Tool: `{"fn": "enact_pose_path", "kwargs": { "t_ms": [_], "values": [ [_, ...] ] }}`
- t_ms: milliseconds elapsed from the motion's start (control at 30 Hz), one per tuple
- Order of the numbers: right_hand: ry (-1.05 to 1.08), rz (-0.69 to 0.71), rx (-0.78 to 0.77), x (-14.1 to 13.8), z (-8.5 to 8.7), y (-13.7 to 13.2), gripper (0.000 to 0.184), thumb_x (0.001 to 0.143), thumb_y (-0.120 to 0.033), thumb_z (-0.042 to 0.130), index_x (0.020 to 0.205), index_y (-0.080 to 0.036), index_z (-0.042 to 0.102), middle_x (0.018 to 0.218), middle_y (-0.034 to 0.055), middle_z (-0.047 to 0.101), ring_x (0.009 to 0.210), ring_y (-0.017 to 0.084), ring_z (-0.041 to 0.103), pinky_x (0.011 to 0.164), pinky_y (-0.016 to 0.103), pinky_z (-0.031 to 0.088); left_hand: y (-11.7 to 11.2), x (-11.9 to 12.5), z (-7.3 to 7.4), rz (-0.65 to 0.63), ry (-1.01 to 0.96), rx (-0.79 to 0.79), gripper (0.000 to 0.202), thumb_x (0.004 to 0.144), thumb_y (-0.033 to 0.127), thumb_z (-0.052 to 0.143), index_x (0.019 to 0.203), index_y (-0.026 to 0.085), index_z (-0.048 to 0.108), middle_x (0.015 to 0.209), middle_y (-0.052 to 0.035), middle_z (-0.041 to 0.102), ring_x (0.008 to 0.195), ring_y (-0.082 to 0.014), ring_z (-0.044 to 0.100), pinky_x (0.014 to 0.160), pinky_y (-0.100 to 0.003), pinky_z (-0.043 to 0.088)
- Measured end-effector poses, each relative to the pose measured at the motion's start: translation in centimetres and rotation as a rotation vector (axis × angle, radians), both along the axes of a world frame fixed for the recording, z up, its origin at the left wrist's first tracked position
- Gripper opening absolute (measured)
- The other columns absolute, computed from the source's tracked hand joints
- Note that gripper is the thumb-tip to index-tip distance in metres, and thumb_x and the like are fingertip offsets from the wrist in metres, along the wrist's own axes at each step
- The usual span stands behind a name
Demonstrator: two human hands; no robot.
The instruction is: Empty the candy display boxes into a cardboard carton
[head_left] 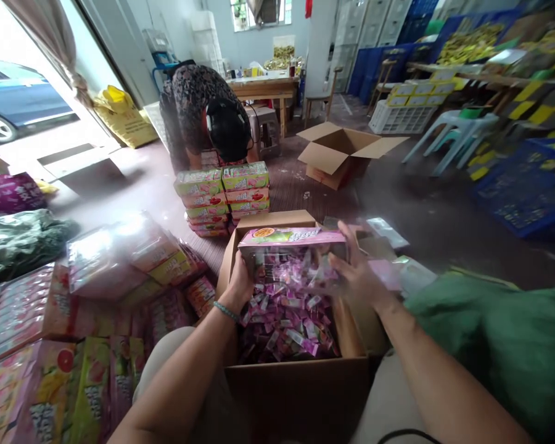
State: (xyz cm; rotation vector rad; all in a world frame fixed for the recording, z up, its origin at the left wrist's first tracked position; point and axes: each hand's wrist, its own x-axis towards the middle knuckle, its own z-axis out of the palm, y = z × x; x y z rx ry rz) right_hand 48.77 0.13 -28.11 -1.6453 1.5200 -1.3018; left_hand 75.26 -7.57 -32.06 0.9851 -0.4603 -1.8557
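Observation:
I hold a clear candy pack with a pink label (292, 250) over an open cardboard box (300, 382). My left hand (240, 285) grips its left end and my right hand (358, 271) grips its right end. Both hands are blurred by motion. The box below is full of small pink and purple wrapped candies (284, 327). The box stands between my knees on the floor.
A person (206, 120) bends over a stack of packed candy boxes (222, 197) ahead. Piles of flat packs (134, 256) lie at my left. An empty open carton (340, 151), plastic stools (457, 132) and blue crates (527, 185) are beyond. A green bag (504, 339) sits at my right.

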Motion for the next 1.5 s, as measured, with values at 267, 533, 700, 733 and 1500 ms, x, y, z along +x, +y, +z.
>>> {"fn": "enact_pose_path", "kwargs": {
  "t_ms": [267, 533, 700, 733, 1500],
  "values": [
    [-0.219, 0.037, 0.137, 0.0, -1.7, -0.6, 0.109, 0.076, -0.072, 0.077, 0.163, -0.03, 0.027, 0.164, 0.0085, 0.04, 0.149, 0.034, 0.04, 0.124, 0.048, 0.036, -0.9, 1.7, 2.0, 0.143, 0.061, -0.338, 0.037, 0.101, 0.044, 0.054, 0.135, 0.032, 0.066, 0.127, -0.0012, 0.073, 0.121, -0.0168, 0.066, 0.098, -0.025, 0.054],
    [-0.663, -0.045, 0.367, 0.8, -4.7, -0.7, 0.113, 0.058, -0.05, 0.095, 0.154, -0.045, 0.037, 0.156, 0.0011, 0.05, 0.124, 0.028, 0.06, 0.084, 0.033, 0.06, -2.1, 4.7, 3.8, 0.138, 0.19, -0.27, 0.04, 0.106, 0.04, 0.039, 0.111, 0.018, 0.072, 0.096, -0.0056, 0.076, 0.083, -0.0147, 0.071, 0.077, -0.027, 0.057],
    [-0.688, -0.032, 0.28, 2.6, -5.4, -0.3, 0.099, 0.065, -0.047, 0.093, 0.15, -0.047, 0.041, 0.152, -0.0023, 0.053, 0.122, 0.024, 0.061, 0.089, 0.032, 0.058, -2.0, 4.5, 1.2, 0.051, -0.035, 0.133, 0.025, 0.096, 0.016, 0.048, 0.083, 0.014, 0.07, 0.067, -0.0069, 0.07, 0.062, -0.0168, 0.068, 0.064, -0.027, 0.053],
    [-0.667, -0.001, 0.282, 3.0, -5.6, -0.2, 0.096, 0.067, -0.047, 0.092, 0.15, -0.046, 0.042, 0.15, -0.0015, 0.055, 0.121, 0.024, 0.062, 0.091, 0.033, 0.058, -1.8, 4.4, 0.8, -0.015, -0.024, 0.158, 0.024, 0.094, 0.015, 0.05, 0.08, 0.014, 0.069, 0.066, -0.0084, 0.07, 0.062, -0.0178, 0.068, 0.063, -0.028, 0.052],
    [-0.757, 0.109, 0.462, 2.5, -6.2, 0.4, 0.083, 0.068, -0.048, 0.09, 0.144, -0.036, 0.058, 0.129, 0.0051, 0.07, 0.107, 0.026, 0.067, 0.073, 0.031, 0.056, -1.3, 2.8, 2.5, -0.07, 0.403, 0.038, 0.038, 0.106, 0.031, 0.037, 0.101, 0.016, 0.072, 0.077, -0.0056, 0.07, 0.054, -0.0095, 0.056, 0.057, -0.021, 0.048]
  ]
}}
